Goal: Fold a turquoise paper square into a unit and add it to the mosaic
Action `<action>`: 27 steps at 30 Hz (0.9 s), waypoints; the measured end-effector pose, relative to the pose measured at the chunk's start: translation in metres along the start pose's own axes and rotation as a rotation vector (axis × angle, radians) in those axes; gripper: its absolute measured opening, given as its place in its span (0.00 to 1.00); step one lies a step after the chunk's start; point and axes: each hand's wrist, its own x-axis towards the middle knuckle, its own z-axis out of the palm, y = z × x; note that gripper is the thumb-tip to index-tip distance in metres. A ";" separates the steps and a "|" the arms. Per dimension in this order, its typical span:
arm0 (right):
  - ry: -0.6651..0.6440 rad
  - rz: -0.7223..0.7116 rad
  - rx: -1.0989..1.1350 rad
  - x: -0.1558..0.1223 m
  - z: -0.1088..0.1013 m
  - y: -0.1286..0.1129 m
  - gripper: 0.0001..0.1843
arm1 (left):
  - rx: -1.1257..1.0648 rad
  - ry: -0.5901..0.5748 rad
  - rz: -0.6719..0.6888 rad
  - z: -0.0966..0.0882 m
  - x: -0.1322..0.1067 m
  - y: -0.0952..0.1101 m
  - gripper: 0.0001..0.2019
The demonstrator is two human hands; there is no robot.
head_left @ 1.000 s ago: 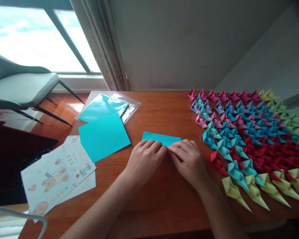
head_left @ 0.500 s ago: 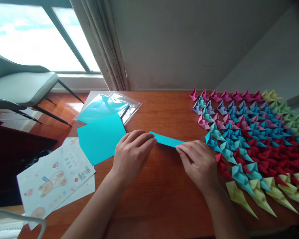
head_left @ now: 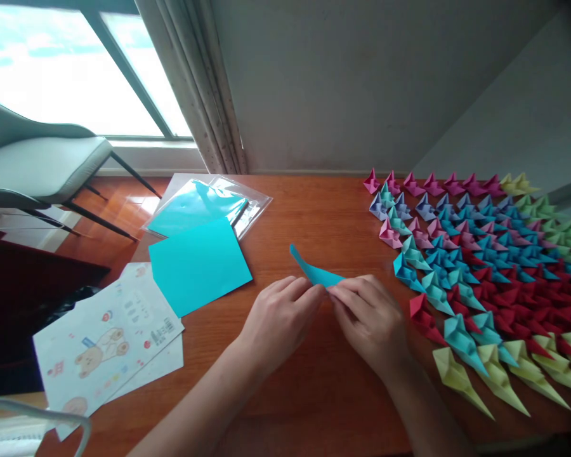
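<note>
A folded blue strip [head_left: 322, 275] is at the centre of the clock, over a brown bench [head_left: 314, 212]. My right hand [head_left: 374, 324] pinches its near edge between thumb and index finger. My left hand [head_left: 280, 317] meets it there, fingers bunched together, tips touching the strip; the thumb is hidden, so I cannot tell whether it pinches too. The strip's free end bends up towards 10 or 11 o'clock. At 9 o'clock lies a flat blue sheet [head_left: 200, 266]; at 10, a clear bag [head_left: 200, 206] of blue paper; at 8, overlapping bear-printed cards [head_left: 133, 317]. From 2 to 4 o'clock stand rows of colourful folded shapes [head_left: 483, 276].
</note>
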 end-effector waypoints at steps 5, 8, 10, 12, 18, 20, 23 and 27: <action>0.025 -0.018 0.010 0.002 -0.004 0.001 0.13 | -0.073 0.186 -0.075 -0.007 0.001 -0.011 0.06; 0.099 0.049 0.019 0.004 -0.010 0.002 0.11 | -0.084 0.253 -0.149 -0.012 0.003 -0.017 0.05; 0.155 0.130 0.038 0.005 -0.014 0.002 0.10 | -0.100 0.268 -0.194 -0.015 0.004 -0.018 0.05; 0.191 0.201 0.060 0.005 -0.016 0.001 0.08 | -0.134 0.287 -0.234 -0.017 0.005 -0.017 0.05; 0.124 0.197 0.150 0.006 -0.016 -0.003 0.13 | -0.309 0.275 -0.261 -0.019 0.009 -0.009 0.04; 0.169 0.228 0.166 0.005 -0.015 -0.002 0.17 | -0.352 0.255 -0.262 -0.018 0.009 -0.008 0.04; 0.194 0.239 0.210 0.005 -0.015 -0.002 0.18 | -0.416 0.217 -0.245 -0.016 0.009 -0.006 0.04; 0.141 0.215 0.351 0.006 -0.016 -0.005 0.08 | -0.483 0.160 -0.232 -0.014 0.007 -0.004 0.03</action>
